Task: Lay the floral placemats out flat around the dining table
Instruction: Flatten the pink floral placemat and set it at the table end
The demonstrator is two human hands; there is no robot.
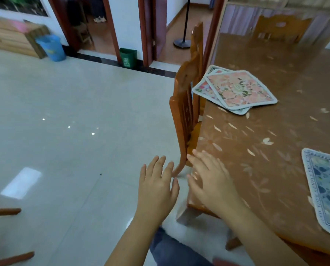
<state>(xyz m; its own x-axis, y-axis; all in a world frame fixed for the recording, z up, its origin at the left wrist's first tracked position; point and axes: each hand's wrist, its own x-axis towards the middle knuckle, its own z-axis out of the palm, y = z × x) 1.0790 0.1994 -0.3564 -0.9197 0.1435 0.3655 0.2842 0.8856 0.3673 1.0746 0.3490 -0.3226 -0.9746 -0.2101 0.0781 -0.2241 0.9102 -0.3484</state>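
A loose stack of floral placemats lies on the brown dining table near its left edge, the top one pink with a pale border. One blue floral placemat lies flat at the right, cut off by the frame edge. My left hand hovers over the floor beside the table corner, fingers spread, holding nothing. My right hand is over the table's near corner, fingers apart and empty. Both hands are well short of the stack.
Two wooden chairs are tucked against the table's left side; another chair stands at the far end. On the tiled floor stand a blue bin and a green bin by open doorways. Chair legs show lower left.
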